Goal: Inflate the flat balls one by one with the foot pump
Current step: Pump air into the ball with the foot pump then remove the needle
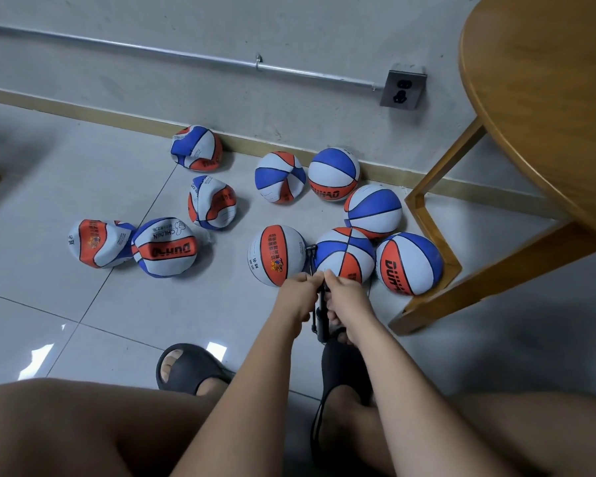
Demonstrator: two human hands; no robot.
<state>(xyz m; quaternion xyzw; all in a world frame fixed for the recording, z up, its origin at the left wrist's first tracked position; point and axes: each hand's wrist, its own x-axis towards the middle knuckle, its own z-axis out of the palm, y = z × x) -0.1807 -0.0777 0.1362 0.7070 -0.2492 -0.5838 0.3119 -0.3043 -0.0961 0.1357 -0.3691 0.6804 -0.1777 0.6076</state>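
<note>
Several red, white and blue basketballs lie on the tiled floor. Crumpled flat ones are on the left, such as one by the wall (197, 148), one in the middle (211, 203) and two at the far left (98, 242), (166, 247). Round ones cluster on the right, among them a ball (276, 254) and a ball (345, 256) just beyond my hands. A black pump (321, 313) stands upright between my hands. My left hand (298, 292) and my right hand (346, 292) both grip its top handle. My right foot rests at the pump's base.
A wooden round table (544, 98) with its leg frame (427, 242) stands at the right, close to the round balls. A wall with a metal conduit (200, 56) and a socket box (403, 89) runs behind. My black slippers (186, 368) and bare knees fill the bottom.
</note>
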